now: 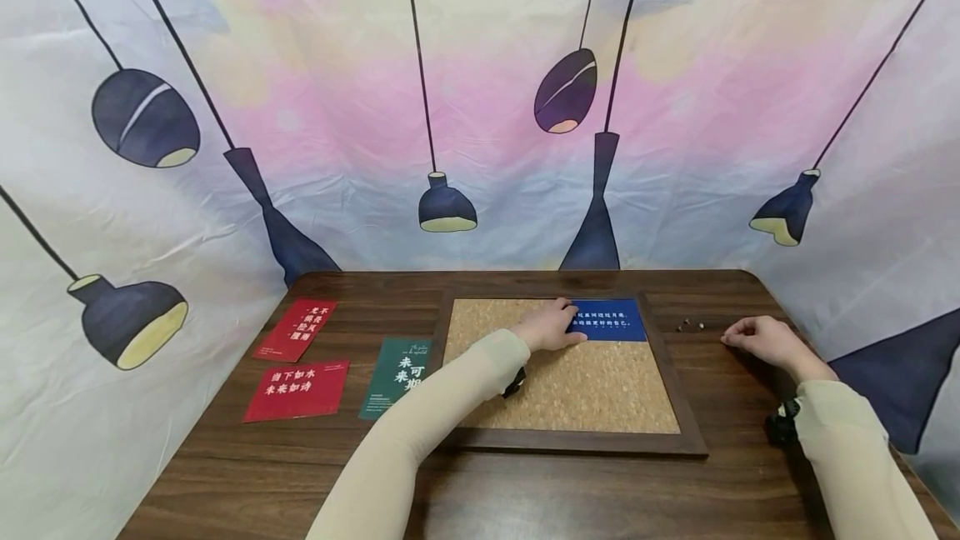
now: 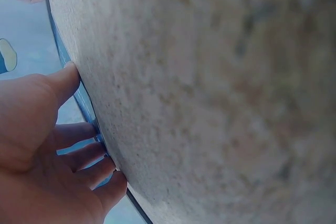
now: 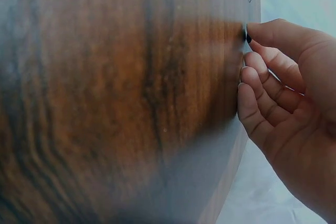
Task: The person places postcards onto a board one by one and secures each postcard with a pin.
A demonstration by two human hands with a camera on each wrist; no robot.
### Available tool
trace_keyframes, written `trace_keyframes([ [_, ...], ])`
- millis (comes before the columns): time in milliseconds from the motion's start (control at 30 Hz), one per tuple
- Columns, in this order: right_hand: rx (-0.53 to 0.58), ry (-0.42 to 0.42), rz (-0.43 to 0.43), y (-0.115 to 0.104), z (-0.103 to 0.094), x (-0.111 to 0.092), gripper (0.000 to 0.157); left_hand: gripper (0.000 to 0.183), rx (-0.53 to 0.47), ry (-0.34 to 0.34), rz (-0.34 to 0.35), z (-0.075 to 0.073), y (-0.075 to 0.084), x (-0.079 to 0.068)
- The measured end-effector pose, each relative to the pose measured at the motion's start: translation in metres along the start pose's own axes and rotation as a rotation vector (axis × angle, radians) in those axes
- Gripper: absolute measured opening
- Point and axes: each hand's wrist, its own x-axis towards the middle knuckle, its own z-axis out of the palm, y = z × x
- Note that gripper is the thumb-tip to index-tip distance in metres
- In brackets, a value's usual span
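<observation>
My left hand (image 1: 546,325) rests with spread fingers on the left end of a blue card (image 1: 611,321) with white writing. That card lies on the upper right corner of a cork board (image 1: 570,386) in a dark wooden frame. In the left wrist view the thumb and fingertips of the left hand (image 2: 58,145) touch the card and cork. Right of the board, my right hand (image 1: 772,344) is low over the table. In the right wrist view its thumb and index finger pinch a small dark-headed push pin (image 3: 248,36); the fingers partly hide it.
Several loose push pins (image 1: 688,325) lie between the board and my right hand. Left of the board are a green card (image 1: 390,373) and two red cards, one upper (image 1: 295,330), one lower (image 1: 296,391). A painted curtain (image 1: 502,123) hangs behind the brown wooden table (image 1: 525,494).
</observation>
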Motion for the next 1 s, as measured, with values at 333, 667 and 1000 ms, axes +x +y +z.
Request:
trace_keyframes([
  [333, -0.048, 0.018, -0.04, 0.001, -0.0001, 0.0034, 0.022, 0.068, 0.011, 0.001, 0.006, 0.0012, -0.0014, 0.0032],
  [667, -0.066, -0.004, -0.035, -0.0013, -0.0016, 0.0034, 0.023, 0.067, 0.017, -0.005, 0.008, 0.001, 0.0005, 0.0015],
  [1000, 0.007, 0.047, 0.004, -0.0056, 0.0007, -0.0011, 0.025, 0.067, 0.017, -0.002, 0.0, 0.0014, -0.0001, 0.0007],
])
